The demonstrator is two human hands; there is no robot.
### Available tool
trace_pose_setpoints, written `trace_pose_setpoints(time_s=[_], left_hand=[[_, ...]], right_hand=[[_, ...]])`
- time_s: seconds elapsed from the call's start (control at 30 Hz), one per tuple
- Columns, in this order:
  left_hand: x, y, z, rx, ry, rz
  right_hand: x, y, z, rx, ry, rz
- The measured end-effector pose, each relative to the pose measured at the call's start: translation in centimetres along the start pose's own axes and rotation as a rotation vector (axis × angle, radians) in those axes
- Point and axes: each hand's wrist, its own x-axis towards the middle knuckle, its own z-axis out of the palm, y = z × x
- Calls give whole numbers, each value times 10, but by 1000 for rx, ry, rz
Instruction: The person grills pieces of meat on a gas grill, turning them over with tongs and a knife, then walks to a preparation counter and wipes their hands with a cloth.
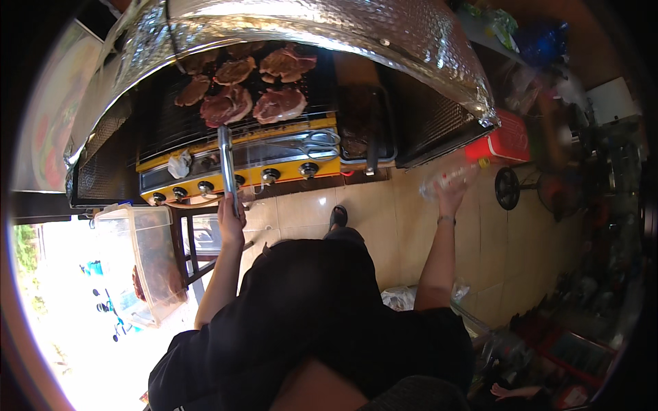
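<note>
My left hand (232, 222) grips a pair of metal tongs (225, 156), whose tips reach up to a raw-looking slab of meat (226, 105) at the front of the grill. Several more pieces lie on the dark grate, among them a pinkish slab (280, 106) and browner ones (235, 71) behind. The grill (285, 171) has a yellow front with black knobs. Out to the right, my right hand (450, 196) is closed around a clear plastic bottle (431, 188) with a yellow cap; it is tilted and somewhat blurred.
A foil-covered hood (329, 23) arches over the grill. Scissors (316, 146) and crumpled tissue (179, 165) rest on its front ledge. Beside it sits a tray of dark meat (355, 136). A red box (506, 136), a clear plastic bin (154, 257) and another person's hand (501, 392) are also visible.
</note>
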Motion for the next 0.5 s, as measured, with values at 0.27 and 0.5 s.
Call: trace_pose_setpoints(time_s=[0.27, 0.5], left_hand=[[3, 17, 67, -106, 32, 40], [-10, 5, 62, -92, 179, 7]], right_hand=[[106, 42, 91, 526, -401, 43], [-36, 39, 137, 635, -454, 699]])
